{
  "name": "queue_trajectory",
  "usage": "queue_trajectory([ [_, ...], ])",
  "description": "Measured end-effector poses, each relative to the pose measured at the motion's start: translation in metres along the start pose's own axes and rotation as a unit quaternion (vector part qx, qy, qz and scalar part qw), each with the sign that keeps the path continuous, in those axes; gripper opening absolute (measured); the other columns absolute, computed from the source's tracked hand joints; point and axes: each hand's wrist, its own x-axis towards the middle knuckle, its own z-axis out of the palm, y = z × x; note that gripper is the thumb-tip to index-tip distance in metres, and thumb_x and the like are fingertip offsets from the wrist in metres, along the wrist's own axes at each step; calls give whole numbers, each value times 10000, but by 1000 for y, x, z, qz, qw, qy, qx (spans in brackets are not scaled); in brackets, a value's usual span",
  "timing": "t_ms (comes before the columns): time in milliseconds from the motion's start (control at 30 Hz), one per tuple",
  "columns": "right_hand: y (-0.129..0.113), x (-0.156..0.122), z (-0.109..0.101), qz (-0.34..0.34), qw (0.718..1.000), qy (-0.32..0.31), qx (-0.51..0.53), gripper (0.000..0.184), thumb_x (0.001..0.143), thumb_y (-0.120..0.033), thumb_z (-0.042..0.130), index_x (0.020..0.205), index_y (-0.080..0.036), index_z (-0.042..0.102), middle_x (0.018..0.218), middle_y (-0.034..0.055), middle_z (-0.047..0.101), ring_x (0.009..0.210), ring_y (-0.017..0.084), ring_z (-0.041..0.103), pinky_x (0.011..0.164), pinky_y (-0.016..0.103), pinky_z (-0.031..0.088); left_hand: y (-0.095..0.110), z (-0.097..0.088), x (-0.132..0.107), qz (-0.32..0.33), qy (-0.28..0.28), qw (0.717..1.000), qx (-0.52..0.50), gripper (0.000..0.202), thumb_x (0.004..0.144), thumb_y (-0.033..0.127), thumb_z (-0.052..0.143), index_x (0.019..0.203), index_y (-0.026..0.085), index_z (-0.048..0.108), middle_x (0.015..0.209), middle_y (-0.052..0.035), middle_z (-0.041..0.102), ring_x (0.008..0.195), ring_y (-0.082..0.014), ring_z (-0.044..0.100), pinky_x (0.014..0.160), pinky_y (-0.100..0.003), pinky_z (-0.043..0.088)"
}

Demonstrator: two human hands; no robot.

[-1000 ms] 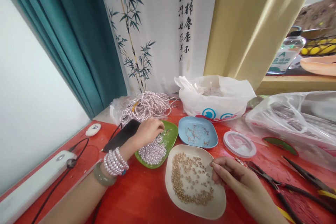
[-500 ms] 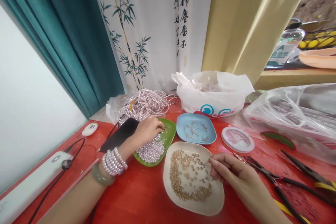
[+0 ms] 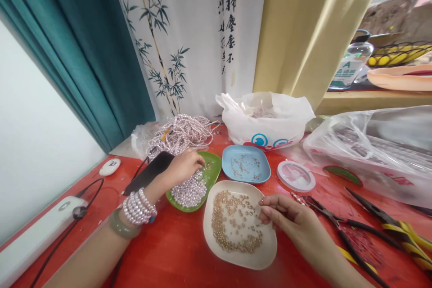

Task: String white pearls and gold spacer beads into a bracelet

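Note:
My left hand (image 3: 185, 166) is over the far left part of a green plate (image 3: 213, 173), its fingers bent together; whatever is between them is hidden. Pale lilac pearl beads (image 3: 189, 192) are heaped on this plate, with a few small gold pieces at its far end. My right hand (image 3: 281, 211) pinches thumb and fingers together above the right rim of a cream plate (image 3: 219, 258); anything in that pinch is too small to name. Gold beads (image 3: 221, 229) lie scattered across the cream plate. Behind it, thin metal pins (image 3: 243, 165) lie on a blue plate (image 3: 227, 168).
Strung pearl strands (image 3: 184, 132) pile up behind a black phone-like object (image 3: 151, 171). To the right are a round clear lid (image 3: 296, 176), black-handled pliers (image 3: 347, 229) and yellow-handled pliers (image 3: 381, 216). Plastic bags (image 3: 266, 121) stand at the back; a white power strip (image 3: 43, 234) lies left.
The view has shifted slightly, so things sit farther left in it. Both hands keep nearly the same places over their plates, fingers still closed.

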Motion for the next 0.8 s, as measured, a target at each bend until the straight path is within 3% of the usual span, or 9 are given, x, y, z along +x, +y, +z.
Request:
queue_trajectory([
  [233, -5, 1, -2, -6, 1000, 10, -13, 262, 690, -456, 563, 678, -195, 579, 584, 5, 605, 572, 154, 576, 547, 255, 461, -2, -7, 1, 3, -12, 999, -53, 178, 707, 178, 516, 782, 221, 673, 834, -16, 673, 809, -176, 566, 748, -274, 382],
  [500, -7, 3, -3, -11, 1000, 11, -8, 270, 691, -459, 579, 674, -189, 582, 596, 9, 611, 581, 155, 577, 550, 250, 459, 3, 1, 0, -35, 21, 993, -107, 55, 638, 195, 615, 658, 200, 665, 770, -45, 647, 872, -239, 525, 759, -343, 359],
  [667, -8, 0, -1, 0, 999, -1, 34, 262, 686, -434, 606, 649, -175, 592, 564, 2, 617, 543, 129, 568, 530, 228, 445, 29, -3, -1, -34, 30, 978, -202, 112, 721, 217, 560, 757, 163, 652, 810, -50, 660, 790, -185, 570, 721, -304, 413],
  [733, -8, -1, 2, 8, 998, -23, 60, 272, 678, -438, 616, 648, -170, 590, 539, -2, 614, 506, 117, 557, 497, 220, 430, 50, -2, -5, -29, 12, 960, -278, 154, 744, 262, 555, 819, 152, 632, 811, -44, 665, 731, -150, 586, 650, -256, 441],
  [800, -8, -3, 7, 16, 995, -42, 86, 283, 677, -443, 618, 654, -164, 585, 520, -8, 607, 471, 104, 540, 475, 213, 415, 71, 2, -12, -69, -29, 854, -515, 176, 691, 263, 633, 807, 129, 627, 787, -54, 659, 706, -135, 584, 636, -238, 443],
])
